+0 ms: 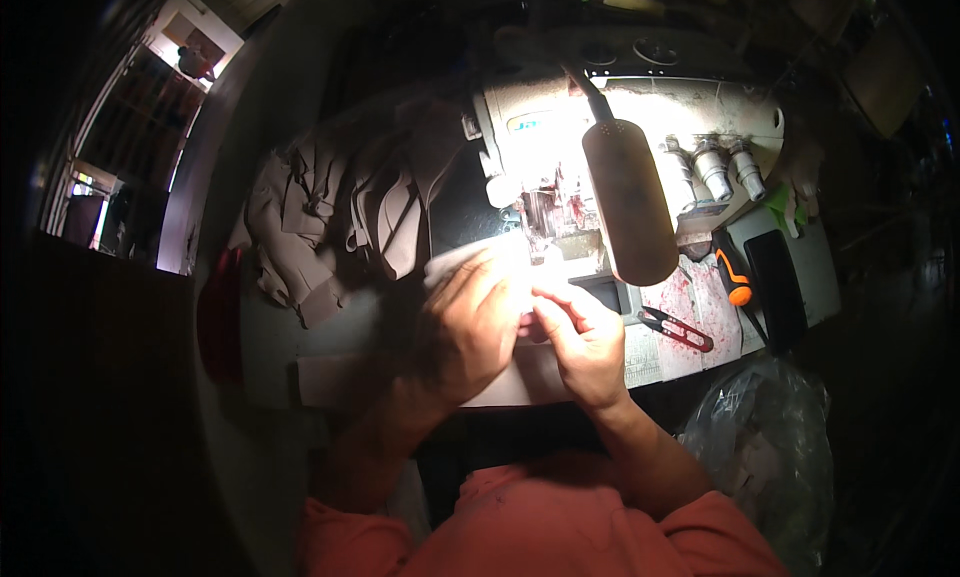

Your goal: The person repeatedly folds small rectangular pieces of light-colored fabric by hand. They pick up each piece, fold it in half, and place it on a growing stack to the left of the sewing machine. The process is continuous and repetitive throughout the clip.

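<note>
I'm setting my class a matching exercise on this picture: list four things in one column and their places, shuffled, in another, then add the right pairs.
Things
1. Left hand
2. Red-and-black snips
3. Clear plastic bag
4. Pale cut pieces

Places
A. Lower right of the picture
B. Left of the machine, in a heap
C. Beside the right hand
D. On a red-spotted sheet

Pairs: 1-C, 2-D, 3-A, 4-B

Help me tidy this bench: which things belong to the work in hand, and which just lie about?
In the work, likely: pale piece at the left hand, lit machine, lamp, beige pieces.
Lying about, seemingly: red-handled snips, orange-handled tool, black flat slab.
</note>
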